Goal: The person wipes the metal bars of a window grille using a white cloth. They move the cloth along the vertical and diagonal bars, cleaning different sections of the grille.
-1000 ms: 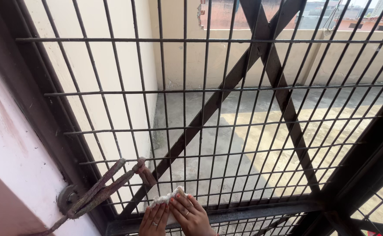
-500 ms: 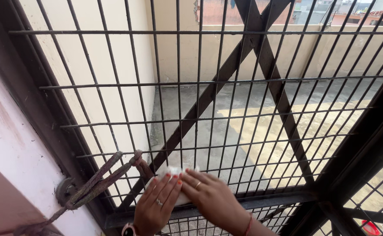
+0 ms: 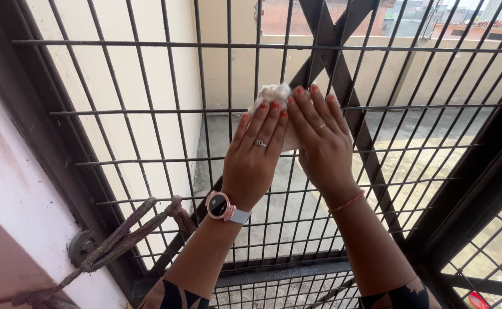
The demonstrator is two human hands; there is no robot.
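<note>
A dark metal window grille (image 3: 148, 111) of thin crossing bars and two broad diagonal braces fills the view. Against it, near the upper middle, a white cloth (image 3: 272, 95) is pressed flat by both hands. My left hand (image 3: 254, 157), with a ring and a round wristwatch, lies flat on the cloth's left part. My right hand (image 3: 320, 143), with a ring and a red thread at the wrist, covers its right part. Most of the cloth is hidden under the fingers.
A worn rope (image 3: 119, 237) is knotted around a grille bar and a metal fitting on the pink wall (image 3: 16, 206) at lower left. Beyond the bars lie a concrete terrace floor (image 3: 331, 171) and a low beige parapet (image 3: 434, 68).
Both hands and the cloth have slid up the grille from its bottom rail to the upper middle. The forearms have come into view.
</note>
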